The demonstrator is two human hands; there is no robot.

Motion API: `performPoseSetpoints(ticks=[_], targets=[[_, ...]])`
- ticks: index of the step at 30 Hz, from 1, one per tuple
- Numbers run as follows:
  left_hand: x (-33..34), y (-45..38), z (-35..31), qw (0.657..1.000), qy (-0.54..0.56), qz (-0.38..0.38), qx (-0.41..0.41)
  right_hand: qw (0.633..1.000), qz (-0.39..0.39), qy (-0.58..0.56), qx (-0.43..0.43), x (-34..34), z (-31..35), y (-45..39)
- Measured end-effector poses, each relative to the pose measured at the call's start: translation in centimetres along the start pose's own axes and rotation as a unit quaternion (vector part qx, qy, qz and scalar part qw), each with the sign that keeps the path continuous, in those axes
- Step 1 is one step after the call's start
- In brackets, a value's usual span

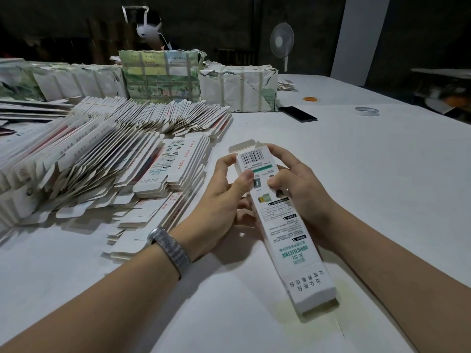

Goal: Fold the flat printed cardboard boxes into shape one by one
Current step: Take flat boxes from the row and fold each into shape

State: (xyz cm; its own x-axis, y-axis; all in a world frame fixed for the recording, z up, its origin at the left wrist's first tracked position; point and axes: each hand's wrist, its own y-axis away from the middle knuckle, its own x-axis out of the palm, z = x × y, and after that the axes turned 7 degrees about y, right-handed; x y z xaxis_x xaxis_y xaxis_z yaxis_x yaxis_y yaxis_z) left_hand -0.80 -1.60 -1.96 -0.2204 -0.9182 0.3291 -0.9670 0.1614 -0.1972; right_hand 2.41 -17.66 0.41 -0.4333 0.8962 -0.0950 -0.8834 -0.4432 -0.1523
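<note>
A long white printed box [277, 220] is held above the white table [356, 174] by both hands, with its barcode end pointing away and its far flap [242, 147] standing open. The left hand [224, 197] is curled round the box's left edge, the thumb pressed on the printed face and the fingertips pinched at the far corner. The right hand [298, 189] is wrapped round the right edge, the thumb bent onto the face and the index finger hooked over the far end. The near end of the box hangs just above the table. A mesh-band watch [169, 248] is worn on the left wrist. To the left, a large fanned heap of flat boxes [107, 154] is spread across the table. Behind it, wrapped bundles [163, 77] are lined up. A dark phone [297, 113], a roll of tape [367, 111] and orange rubber bands [311, 99] are seen further off, well apart from the hands. A standing fan [282, 43] is visible in the dark background
</note>
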Motion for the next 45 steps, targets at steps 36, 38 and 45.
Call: performPoseSetpoints(ticks=[36,38,45], targets=[[0.0,-0.4,0.3,1.0,-0.03,-0.001,0.0,0.991,-0.102,-0.057,-0.067,0.4,-1.4,-1.0],[0.0,-0.4,0.2,1.0,-0.027,0.004,-0.001,0.993,-0.09,-0.061,-0.055,0.4,-1.3,-0.9],[0.0,-0.3,0.1,0.999,-0.028,0.012,-0.011,0.994,-0.068,-0.074,-0.029,0.5,-1.1,-0.8]])
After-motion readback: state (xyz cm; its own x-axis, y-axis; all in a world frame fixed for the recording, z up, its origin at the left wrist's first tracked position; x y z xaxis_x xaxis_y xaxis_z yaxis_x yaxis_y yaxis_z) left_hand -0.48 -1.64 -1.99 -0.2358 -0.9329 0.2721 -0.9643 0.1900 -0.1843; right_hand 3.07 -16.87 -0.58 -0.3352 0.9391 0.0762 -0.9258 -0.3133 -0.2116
